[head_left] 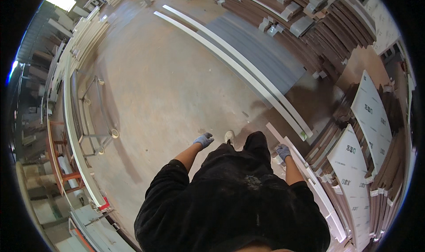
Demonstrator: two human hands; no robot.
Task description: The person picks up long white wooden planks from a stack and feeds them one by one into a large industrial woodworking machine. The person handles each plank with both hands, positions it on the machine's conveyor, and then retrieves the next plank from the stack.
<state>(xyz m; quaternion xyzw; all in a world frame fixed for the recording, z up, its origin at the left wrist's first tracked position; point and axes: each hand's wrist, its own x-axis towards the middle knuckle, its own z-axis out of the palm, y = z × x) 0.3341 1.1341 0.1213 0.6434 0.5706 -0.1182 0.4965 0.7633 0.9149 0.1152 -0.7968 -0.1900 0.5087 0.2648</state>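
Note:
My left hand (204, 140), in a grey-blue work glove, hangs out in front of my body over the bare floor. Its fingers are loosely spread, with nothing visible in them. At my right side, my right hand (282, 152) wears a similar glove and looks loosely open. Long white boards (305, 174) lie along that side, beside and partly behind the hand; I cannot tell whether it touches them. One light shoe (229, 137) shows below my dark clothes.
Two long white strips (248, 77) run across the floor ahead, beside a grey sheet (256, 48). Stacks of brown wrapped panels (283, 17) and white printed sheets (349, 163) fill the right. On the left stand a wheeled metal frame (98, 114) and a long white-edged bench (71, 114).

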